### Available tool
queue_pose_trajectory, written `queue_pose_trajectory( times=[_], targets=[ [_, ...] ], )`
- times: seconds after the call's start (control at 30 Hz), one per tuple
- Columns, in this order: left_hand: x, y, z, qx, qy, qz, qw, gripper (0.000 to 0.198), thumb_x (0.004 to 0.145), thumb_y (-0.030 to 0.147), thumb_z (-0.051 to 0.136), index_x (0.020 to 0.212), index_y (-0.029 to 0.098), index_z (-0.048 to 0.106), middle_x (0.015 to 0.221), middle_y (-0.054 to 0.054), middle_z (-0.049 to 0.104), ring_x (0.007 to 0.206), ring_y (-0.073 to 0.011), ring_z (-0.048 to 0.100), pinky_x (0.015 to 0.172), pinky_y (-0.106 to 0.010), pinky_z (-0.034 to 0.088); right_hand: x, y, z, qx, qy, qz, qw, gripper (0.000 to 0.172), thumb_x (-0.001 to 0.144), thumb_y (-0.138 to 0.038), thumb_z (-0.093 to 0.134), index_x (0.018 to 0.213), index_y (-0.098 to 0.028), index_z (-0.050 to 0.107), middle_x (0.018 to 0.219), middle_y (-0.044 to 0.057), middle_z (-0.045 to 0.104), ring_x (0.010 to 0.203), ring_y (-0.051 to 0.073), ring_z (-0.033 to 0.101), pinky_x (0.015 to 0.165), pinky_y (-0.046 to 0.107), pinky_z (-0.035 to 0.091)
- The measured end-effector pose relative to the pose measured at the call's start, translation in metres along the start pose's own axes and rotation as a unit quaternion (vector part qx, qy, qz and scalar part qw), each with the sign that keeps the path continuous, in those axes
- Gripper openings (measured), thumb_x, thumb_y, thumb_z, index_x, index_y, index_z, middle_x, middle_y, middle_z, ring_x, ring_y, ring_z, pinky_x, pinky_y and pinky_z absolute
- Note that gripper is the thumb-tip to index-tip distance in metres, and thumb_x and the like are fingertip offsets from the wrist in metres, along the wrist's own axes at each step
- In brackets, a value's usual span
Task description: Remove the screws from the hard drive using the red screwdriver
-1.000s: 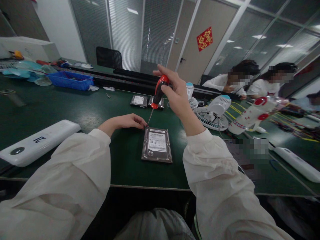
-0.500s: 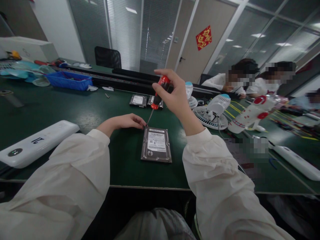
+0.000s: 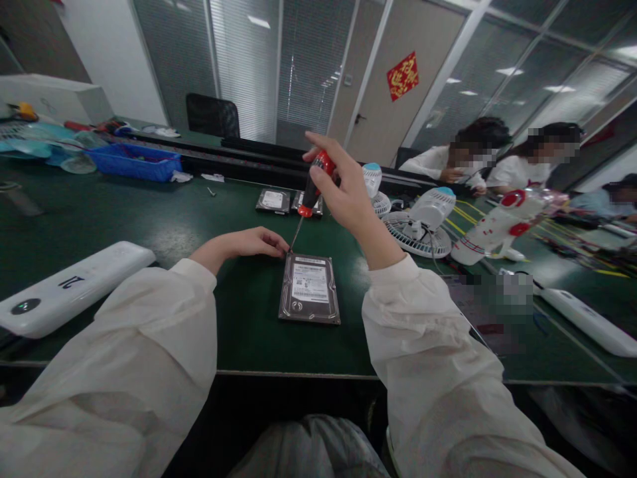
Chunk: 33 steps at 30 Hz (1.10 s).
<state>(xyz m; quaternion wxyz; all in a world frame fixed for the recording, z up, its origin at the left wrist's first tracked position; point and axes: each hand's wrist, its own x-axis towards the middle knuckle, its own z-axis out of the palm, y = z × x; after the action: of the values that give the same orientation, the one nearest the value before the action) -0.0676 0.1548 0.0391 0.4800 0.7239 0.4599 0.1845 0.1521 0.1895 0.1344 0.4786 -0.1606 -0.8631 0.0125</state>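
Note:
A hard drive (image 3: 309, 289) lies label up on the green table before me. My right hand (image 3: 341, 182) is wrapped round the red and black handle of a screwdriver (image 3: 308, 192), its index finger stretched over the handle's end. The shaft slants down to the drive's far left corner, where the tip meets it. Beside that corner is my left hand (image 3: 261, 242), its fingers pressed together close to the screwdriver tip. Anything between those fingertips is too small to make out.
Two more hard drives (image 3: 273, 200) lie farther back. White fans (image 3: 418, 229) and a white bottle (image 3: 488, 229) stand to the right. A white device marked 21 (image 3: 79, 285) lies left, a blue basket (image 3: 137, 161) behind it. Other people (image 3: 448, 159) sit at the far right.
The screwdriver handle has turned slightly in my right hand, and the index finger has shifted a little. The tip stays at the same corner; my left hand keeps its place beside it.

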Motion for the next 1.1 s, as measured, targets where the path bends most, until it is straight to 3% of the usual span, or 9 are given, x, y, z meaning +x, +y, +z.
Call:
queue_pose_trajectory(
  times=[0.13, 0.27, 0.37, 0.5, 0.63, 0.73, 0.83, 1.0, 1.1],
  targets=[
    [0.001, 0.000, 0.000, 0.013, 0.001, -0.007, 1.000, 0.030, 0.077, 0.034, 0.071, 0.105, 0.024, 0.075, 0.113, 0.000, 0.075, 0.110, -0.0230, 0.065, 0.105, -0.038, 0.045, 0.000, -0.002, -0.002, 0.004, -0.014, 0.013, 1.000, 0.044, 0.098, -0.037, 0.048, 0.140, -0.025, 0.054, 0.124, 0.006, 0.071, 0.114, 0.022, 0.066, 0.107, 0.042, 0.051],
    [0.001, -0.001, -0.001, 0.003, -0.001, -0.003, 1.000, 0.030, 0.076, 0.034, 0.072, 0.104, 0.024, 0.076, 0.114, -0.001, 0.075, 0.110, -0.0234, 0.065, 0.104, -0.037, 0.046, 0.000, -0.006, -0.002, -0.025, 0.001, 0.013, 1.000, 0.045, 0.092, -0.051, 0.060, 0.129, -0.024, 0.061, 0.119, 0.006, 0.071, 0.105, 0.023, 0.068, 0.101, 0.040, 0.053],
    [0.001, -0.002, -0.001, -0.002, -0.001, -0.003, 1.000, 0.030, 0.075, 0.034, 0.073, 0.103, 0.024, 0.077, 0.115, -0.001, 0.075, 0.111, -0.0235, 0.065, 0.104, -0.037, 0.045, 0.000, -0.010, -0.001, -0.073, -0.008, 0.035, 0.997, 0.044, 0.093, -0.057, 0.057, 0.123, -0.026, 0.060, 0.104, 0.004, 0.072, 0.096, 0.024, 0.069, 0.095, 0.041, 0.054],
    [0.001, -0.004, -0.001, 0.004, 0.002, -0.002, 1.000, 0.034, 0.076, 0.036, 0.073, 0.108, 0.024, 0.076, 0.113, -0.002, 0.075, 0.113, -0.0244, 0.064, 0.107, -0.039, 0.044, 0.000, -0.011, -0.002, -0.125, -0.007, 0.078, 0.989, 0.025, 0.096, -0.042, 0.055, 0.112, -0.023, 0.058, 0.090, 0.004, 0.068, 0.086, 0.023, 0.067, 0.089, 0.040, 0.052],
    [0.000, -0.002, 0.000, 0.013, 0.001, -0.009, 1.000, 0.035, 0.077, 0.036, 0.072, 0.110, 0.024, 0.075, 0.112, -0.001, 0.076, 0.110, -0.0232, 0.065, 0.106, -0.039, 0.044, -0.001, -0.006, -0.003, -0.109, -0.002, 0.067, 0.992, 0.020, 0.095, -0.023, 0.045, 0.111, -0.022, 0.057, 0.098, 0.005, 0.068, 0.094, 0.022, 0.066, 0.095, 0.040, 0.050],
    [0.000, 0.000, 0.001, 0.007, 0.003, -0.010, 1.000, 0.033, 0.077, 0.034, 0.072, 0.107, 0.024, 0.076, 0.113, 0.000, 0.075, 0.110, -0.0225, 0.065, 0.105, -0.037, 0.046, 0.000, -0.005, -0.004, -0.115, 0.004, 0.063, 0.991, 0.022, 0.100, -0.032, 0.042, 0.108, -0.023, 0.061, 0.104, 0.007, 0.066, 0.101, 0.024, 0.064, 0.100, 0.043, 0.048],
    [-0.001, 0.000, 0.000, 0.012, 0.004, -0.004, 1.000, 0.032, 0.075, 0.035, 0.073, 0.105, 0.023, 0.076, 0.114, -0.001, 0.076, 0.111, -0.0233, 0.065, 0.105, -0.037, 0.046, 0.002, -0.003, -0.004, -0.135, 0.027, 0.069, 0.988, 0.029, 0.099, -0.047, 0.050, 0.099, -0.023, 0.065, 0.097, 0.008, 0.066, 0.099, 0.026, 0.063, 0.100, 0.046, 0.049],
    [0.000, -0.002, 0.000, 0.009, 0.003, -0.002, 1.000, 0.033, 0.074, 0.036, 0.073, 0.104, 0.024, 0.076, 0.116, 0.000, 0.075, 0.114, -0.0244, 0.064, 0.106, -0.037, 0.045, 0.003, 0.004, 0.001, -0.058, 0.060, 0.046, 0.995, 0.037, 0.089, -0.044, 0.067, 0.118, -0.021, 0.064, 0.111, 0.007, 0.071, 0.106, 0.024, 0.066, 0.101, 0.043, 0.051],
    [0.001, -0.003, 0.000, -0.006, -0.001, -0.004, 1.000, 0.032, 0.073, 0.037, 0.074, 0.102, 0.024, 0.077, 0.117, -0.001, 0.075, 0.114, -0.0247, 0.064, 0.106, -0.038, 0.045, 0.003, 0.005, 0.003, -0.015, 0.041, 0.062, 0.997, 0.037, 0.090, -0.034, 0.061, 0.124, -0.019, 0.061, 0.106, 0.006, 0.071, 0.095, 0.021, 0.068, 0.088, 0.039, 0.056]
  ],
)
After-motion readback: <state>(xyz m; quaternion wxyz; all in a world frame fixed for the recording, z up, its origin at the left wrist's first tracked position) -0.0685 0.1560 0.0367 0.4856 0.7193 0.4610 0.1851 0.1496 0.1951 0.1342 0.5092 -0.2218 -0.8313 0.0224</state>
